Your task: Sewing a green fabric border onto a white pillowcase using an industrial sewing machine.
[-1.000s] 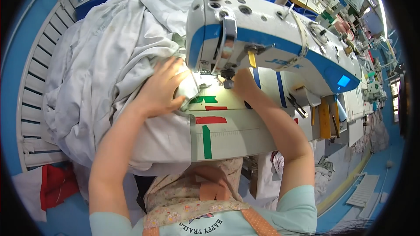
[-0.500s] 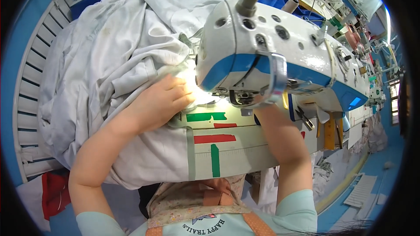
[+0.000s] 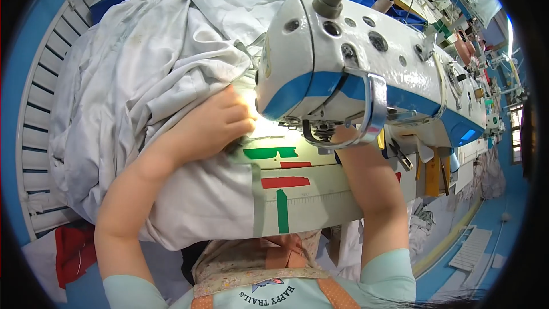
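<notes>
My left hand (image 3: 220, 121) is closed, its fingers curled on the edge of a large, crumpled white cloth (image 3: 154, 68) just left of the sewing machine's lit needle area. The white and blue sewing machine (image 3: 354, 51) hides the needle itself from me. My right forearm reaches under the machine's arm, and only part of my right hand (image 3: 345, 135) shows behind the curved metal lever (image 3: 374, 109). Its fingers are hidden. The cloth heaps up to the left and hangs over the table's front edge.
Green tape (image 3: 281, 212) and red tape (image 3: 286, 182) mark the pale machine table (image 3: 314, 200). Small scissors (image 3: 401, 155) sit right of my right forearm. A white slatted rail (image 3: 35, 137) borders the cloth at left. Thread spools stand at the far right.
My left fingers have curled in more and the hand has shifted slightly beside the needle area. The cloth's front edge lies a little further right. My right arm has barely moved.
</notes>
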`<state>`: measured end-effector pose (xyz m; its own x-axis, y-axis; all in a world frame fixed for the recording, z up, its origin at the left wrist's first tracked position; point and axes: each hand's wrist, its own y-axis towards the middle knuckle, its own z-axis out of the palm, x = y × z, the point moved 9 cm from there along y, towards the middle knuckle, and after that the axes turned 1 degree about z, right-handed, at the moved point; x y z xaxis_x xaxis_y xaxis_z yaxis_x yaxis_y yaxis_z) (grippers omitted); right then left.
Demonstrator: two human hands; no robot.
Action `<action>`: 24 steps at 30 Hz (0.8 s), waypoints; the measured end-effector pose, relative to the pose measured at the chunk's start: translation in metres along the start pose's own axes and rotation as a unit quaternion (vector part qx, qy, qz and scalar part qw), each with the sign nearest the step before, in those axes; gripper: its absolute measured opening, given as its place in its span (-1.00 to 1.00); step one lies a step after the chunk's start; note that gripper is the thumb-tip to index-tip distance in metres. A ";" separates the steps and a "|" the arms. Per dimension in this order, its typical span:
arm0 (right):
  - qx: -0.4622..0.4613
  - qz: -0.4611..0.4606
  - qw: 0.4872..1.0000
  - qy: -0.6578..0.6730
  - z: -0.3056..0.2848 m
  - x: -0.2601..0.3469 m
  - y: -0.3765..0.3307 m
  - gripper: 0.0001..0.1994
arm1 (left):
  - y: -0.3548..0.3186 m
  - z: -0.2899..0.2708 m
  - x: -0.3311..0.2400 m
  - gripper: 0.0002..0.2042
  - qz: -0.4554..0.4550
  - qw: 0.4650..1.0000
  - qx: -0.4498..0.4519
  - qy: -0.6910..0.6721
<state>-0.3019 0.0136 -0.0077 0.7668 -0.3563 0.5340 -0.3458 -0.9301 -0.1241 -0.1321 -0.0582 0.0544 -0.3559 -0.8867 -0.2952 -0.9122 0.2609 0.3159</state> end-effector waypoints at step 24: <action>0.040 0.007 0.993 -0.110 0.030 0.016 -0.060 -0.67 | 0.000 -0.001 0.004 -0.76 -0.009 0.999 -0.044 -0.030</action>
<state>-0.2529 0.0610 -0.0171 0.8648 -0.3713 0.3380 -0.3191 -0.9262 -0.2009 -0.1333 -0.0620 0.0545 -0.3539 -0.8657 -0.3540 -0.8979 0.2086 0.3876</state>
